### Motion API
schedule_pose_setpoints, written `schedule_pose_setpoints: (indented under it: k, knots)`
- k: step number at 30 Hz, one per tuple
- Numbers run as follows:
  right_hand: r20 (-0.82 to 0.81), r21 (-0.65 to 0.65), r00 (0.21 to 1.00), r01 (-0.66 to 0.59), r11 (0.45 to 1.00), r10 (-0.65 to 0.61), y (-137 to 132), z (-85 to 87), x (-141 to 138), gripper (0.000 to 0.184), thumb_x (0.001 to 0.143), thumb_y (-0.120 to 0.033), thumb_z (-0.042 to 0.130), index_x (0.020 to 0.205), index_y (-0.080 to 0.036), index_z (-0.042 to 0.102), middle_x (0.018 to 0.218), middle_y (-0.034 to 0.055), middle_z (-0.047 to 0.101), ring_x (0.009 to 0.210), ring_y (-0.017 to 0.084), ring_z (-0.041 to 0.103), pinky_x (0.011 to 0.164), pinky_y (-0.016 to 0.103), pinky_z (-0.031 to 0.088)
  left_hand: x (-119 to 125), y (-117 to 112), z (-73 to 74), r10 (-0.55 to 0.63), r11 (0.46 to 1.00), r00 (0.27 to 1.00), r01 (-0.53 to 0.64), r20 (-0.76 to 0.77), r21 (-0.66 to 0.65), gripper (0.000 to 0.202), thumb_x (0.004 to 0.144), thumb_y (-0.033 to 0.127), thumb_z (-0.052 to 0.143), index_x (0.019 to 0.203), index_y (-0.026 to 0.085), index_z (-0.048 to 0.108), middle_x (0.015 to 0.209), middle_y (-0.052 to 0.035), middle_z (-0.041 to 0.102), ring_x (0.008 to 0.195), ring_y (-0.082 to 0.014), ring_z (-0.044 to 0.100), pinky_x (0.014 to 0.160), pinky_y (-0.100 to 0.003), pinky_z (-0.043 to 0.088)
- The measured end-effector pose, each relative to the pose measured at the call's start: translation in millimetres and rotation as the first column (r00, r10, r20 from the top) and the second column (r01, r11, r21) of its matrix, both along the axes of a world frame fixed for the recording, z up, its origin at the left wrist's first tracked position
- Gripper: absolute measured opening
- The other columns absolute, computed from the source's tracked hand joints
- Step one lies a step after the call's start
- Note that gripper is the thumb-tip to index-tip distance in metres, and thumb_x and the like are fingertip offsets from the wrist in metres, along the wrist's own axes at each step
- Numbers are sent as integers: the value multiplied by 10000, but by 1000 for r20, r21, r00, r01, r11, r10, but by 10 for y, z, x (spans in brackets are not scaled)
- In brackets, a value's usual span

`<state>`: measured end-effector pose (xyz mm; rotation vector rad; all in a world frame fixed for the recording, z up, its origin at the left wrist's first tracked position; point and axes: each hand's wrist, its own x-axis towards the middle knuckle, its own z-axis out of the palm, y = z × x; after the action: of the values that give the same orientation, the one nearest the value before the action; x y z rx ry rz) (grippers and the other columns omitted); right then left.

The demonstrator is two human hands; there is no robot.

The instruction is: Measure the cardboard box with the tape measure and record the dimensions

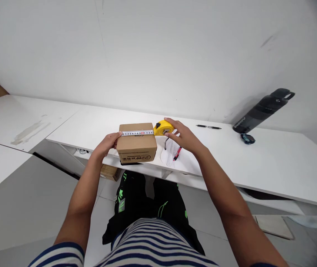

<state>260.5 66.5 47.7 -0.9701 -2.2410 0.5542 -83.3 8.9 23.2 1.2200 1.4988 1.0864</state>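
A brown cardboard box [136,142] with dark printing on its front sits near the front edge of the white desk. Across its top lies the white blade [136,133] of a tape measure, drawn out of its yellow case [164,128]. My left hand [110,142] is at the box's left edge, its fingers closed on the blade's end. My right hand [182,135] grips the yellow case at the box's right edge. A dark wrist strap hangs below the case. Beneath my right hand are a sheet of paper [168,155] and a red pen [177,153].
A black pen [208,127] lies toward the wall. Farther right, a dark water bottle [262,111] stands behind a small dark teal object [247,139]. Another cardboard box [110,171] shows under the desk. The white wall [158,55] rises behind.
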Motion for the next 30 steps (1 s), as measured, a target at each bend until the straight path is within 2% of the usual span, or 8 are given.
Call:
schedule_pose_setpoints:
  k: [9,19,30]
  knots:
    - [-50,22,998,24,999,-23,-12,-128,-24,598,940,-455,489,1505,-373,312,1459,72,474,1215,288,540,898,480,544,-6,7,-17,11,1000,1000,-11,9,-9,505,712,645,645,851,160,657,691,-48,632,656,-204,593,563,-296,416]
    - [-65,33,998,24,999,-22,-22,-154,-16,598,948,-458,478,1511,-366,302,1493,78,446,1210,285,539,913,484,535,-10,6,-17,-10,1000,1000,10,11,-9,507,732,644,628,864,154,643,707,-38,622,635,-180,581,571,-285,414]
    - [-74,41,997,31,999,-28,-31,-185,-13,599,953,-473,482,1513,-349,309,1505,91,435,1203,288,545,912,484,544,17,-18,14,6,1000,1000,-6,-17,6,468,757,626,620,796,160,609,643,-22,582,603,-167,552,541,-272,409]
